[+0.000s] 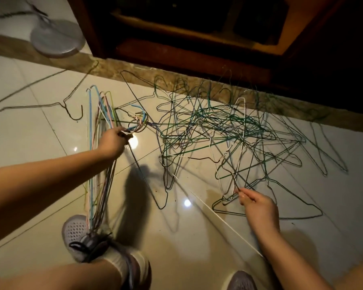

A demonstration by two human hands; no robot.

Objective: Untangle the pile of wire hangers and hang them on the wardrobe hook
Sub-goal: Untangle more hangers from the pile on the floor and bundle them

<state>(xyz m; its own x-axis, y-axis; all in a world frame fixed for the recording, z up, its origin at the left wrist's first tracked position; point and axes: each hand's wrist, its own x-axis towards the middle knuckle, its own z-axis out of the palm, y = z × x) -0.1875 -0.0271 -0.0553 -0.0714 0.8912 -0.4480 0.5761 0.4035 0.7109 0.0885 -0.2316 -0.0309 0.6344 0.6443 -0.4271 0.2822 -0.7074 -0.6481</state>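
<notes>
A tangled pile of wire hangers, mostly green, grey and white, lies spread on the tiled floor in front of a dark wooden wardrobe. My left hand grips a bunch of sorted hangers by their hooks; these are blue, pink, white and yellow, and hang down toward my left shoe. My right hand pinches the wire of a hanger at the near edge of the pile, thumb and fingers closed on it. No wardrobe hook is visible.
A single dark hanger lies apart on the floor at left. A round fan base stands at upper left. My shoes and bare legs fill the bottom. A stone threshold runs along the wardrobe.
</notes>
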